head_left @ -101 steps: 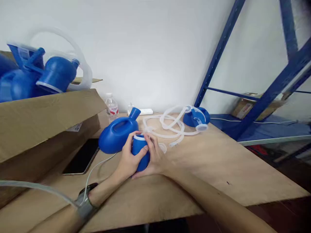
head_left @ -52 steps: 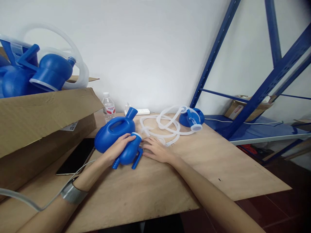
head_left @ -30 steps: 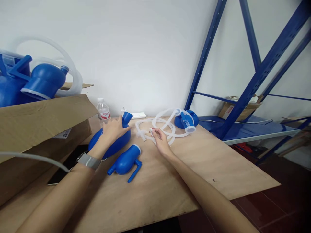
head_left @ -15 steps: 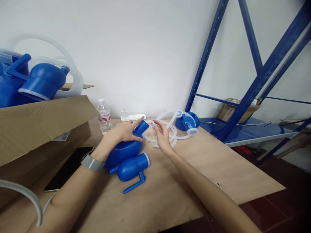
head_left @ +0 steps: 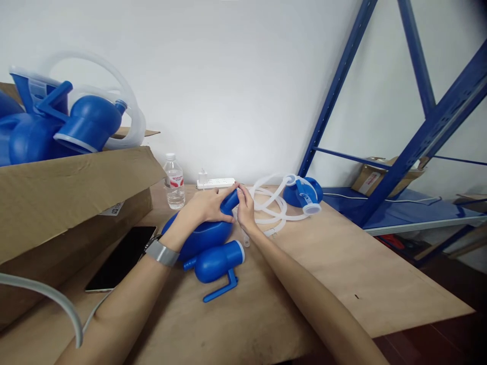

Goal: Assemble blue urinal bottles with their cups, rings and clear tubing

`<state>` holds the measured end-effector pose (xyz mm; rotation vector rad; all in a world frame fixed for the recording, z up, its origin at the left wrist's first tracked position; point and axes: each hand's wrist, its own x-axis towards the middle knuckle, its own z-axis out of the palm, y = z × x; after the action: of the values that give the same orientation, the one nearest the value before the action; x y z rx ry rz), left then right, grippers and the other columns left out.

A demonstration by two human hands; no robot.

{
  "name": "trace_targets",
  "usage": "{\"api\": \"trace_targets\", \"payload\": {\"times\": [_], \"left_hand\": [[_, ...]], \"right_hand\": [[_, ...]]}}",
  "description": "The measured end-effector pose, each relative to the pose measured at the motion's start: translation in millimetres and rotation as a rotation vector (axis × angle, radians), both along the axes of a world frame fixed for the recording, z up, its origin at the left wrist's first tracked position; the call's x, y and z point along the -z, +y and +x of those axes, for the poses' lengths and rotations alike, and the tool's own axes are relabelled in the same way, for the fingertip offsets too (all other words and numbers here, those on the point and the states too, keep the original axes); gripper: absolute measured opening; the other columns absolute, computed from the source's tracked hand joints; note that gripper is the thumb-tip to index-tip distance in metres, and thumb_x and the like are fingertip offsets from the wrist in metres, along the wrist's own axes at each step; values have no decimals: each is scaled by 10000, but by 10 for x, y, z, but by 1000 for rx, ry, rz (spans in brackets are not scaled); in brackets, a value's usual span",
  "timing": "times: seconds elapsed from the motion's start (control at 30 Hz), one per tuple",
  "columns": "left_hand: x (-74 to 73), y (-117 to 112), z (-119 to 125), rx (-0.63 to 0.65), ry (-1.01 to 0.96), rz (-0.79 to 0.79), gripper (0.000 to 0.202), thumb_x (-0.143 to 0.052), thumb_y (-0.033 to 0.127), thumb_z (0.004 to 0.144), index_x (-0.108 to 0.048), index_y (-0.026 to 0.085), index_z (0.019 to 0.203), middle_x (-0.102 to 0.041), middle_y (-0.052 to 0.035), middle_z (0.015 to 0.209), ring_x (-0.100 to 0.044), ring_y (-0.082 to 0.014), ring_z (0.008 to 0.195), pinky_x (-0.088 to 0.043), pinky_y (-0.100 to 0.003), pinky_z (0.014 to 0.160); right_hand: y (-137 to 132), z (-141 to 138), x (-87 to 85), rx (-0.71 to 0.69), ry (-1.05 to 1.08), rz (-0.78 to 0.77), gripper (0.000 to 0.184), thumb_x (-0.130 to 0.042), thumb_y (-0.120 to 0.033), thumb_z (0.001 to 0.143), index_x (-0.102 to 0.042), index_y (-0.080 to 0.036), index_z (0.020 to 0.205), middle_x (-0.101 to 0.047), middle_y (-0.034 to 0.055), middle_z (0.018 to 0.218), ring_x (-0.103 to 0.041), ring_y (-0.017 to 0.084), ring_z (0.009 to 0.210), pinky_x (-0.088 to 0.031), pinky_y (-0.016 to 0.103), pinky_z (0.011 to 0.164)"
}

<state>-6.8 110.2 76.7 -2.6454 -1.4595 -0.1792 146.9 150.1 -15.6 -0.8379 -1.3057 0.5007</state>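
Note:
My left hand (head_left: 211,207) is wrapped round the slanted neck of a blue plastic bottle (head_left: 207,237) lying on the wooden table. The fingertips of my right hand (head_left: 245,209) press together against the mouth of that neck (head_left: 230,201); whatever they pinch is hidden. Just in front of the bottle lies a blue funnel-like spout piece (head_left: 216,262) with a white rim and a hinged blue handle (head_left: 221,292). Behind my right hand, a clear hose (head_left: 279,205) lies in loose coils, one end coming out below my wrist.
On the left stands an open cardboard box (head_left: 83,177) with several blue bottle parts (head_left: 91,121) and hose. A phone (head_left: 122,258), water bottle (head_left: 175,185) and power strip (head_left: 216,183) lie around. Another blue bottle (head_left: 314,190) sits back right, beside blue shelving (head_left: 335,91).
My right hand has moved in to the bottle's neck mouth; a small whitish piece seen at its fingertips is now hidden. My left hand stays on the neck. The view has shifted slightly left.

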Motion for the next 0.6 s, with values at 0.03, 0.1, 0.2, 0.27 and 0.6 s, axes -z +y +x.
{"api": "trace_targets", "payload": {"times": [0.03, 0.1, 0.2, 0.27, 0.6], "left_hand": [[3, 4, -1, -1, -6, -1, 1086, -662, 711, 788, -106, 343, 1645, -605, -193, 1389, -645, -430, 1196, -485, -432, 919], [8, 13, -3, -4, -15, -13, 1087, -681, 706, 775, -135, 343, 1642, -604, -183, 1394, -643, -430, 1196, -488, -435, 926], [18, 13, 14, -5, -13, -11, 1097, -708, 694, 755, -164, 334, 1637, -602, -182, 1390, -644, -437, 1187, -497, -445, 925], [28, -2, 45, -1, -3, 20, 1086, -714, 674, 759, -180, 312, 1633, -609, -190, 1370, -647, -441, 1174, -505, -457, 916], [43, -53, 190, -16, 3, 123, 997, -741, 547, 770, -275, 203, 1581, -675, -202, 1262, -677, -415, 1112, -524, -443, 876]], "right_hand": [[-18, 12, 19, 22, -11, 1, 483, -461, -531, 985, -662, -191, 1263, -669, 104, 1346, -588, 246, 1295, -422, 414, 1152], [-43, 38, 49, 33, -48, 2, 488, -535, -535, 954, -641, -194, 1286, -670, 108, 1332, -601, 257, 1265, -442, 424, 1131], [-68, 68, 65, 35, -116, 27, 528, -637, -523, 899, -618, -188, 1307, -667, 121, 1319, -610, 275, 1242, -456, 434, 1116], [-85, 79, 57, 65, -162, 47, 506, -638, -508, 903, -621, -192, 1298, -673, 122, 1309, -611, 280, 1241, -453, 441, 1118], [-108, 122, 22, 131, -262, 76, 396, -590, -460, 946, -665, -199, 1234, -718, 116, 1229, -660, 284, 1152, -496, 441, 1049]]}}
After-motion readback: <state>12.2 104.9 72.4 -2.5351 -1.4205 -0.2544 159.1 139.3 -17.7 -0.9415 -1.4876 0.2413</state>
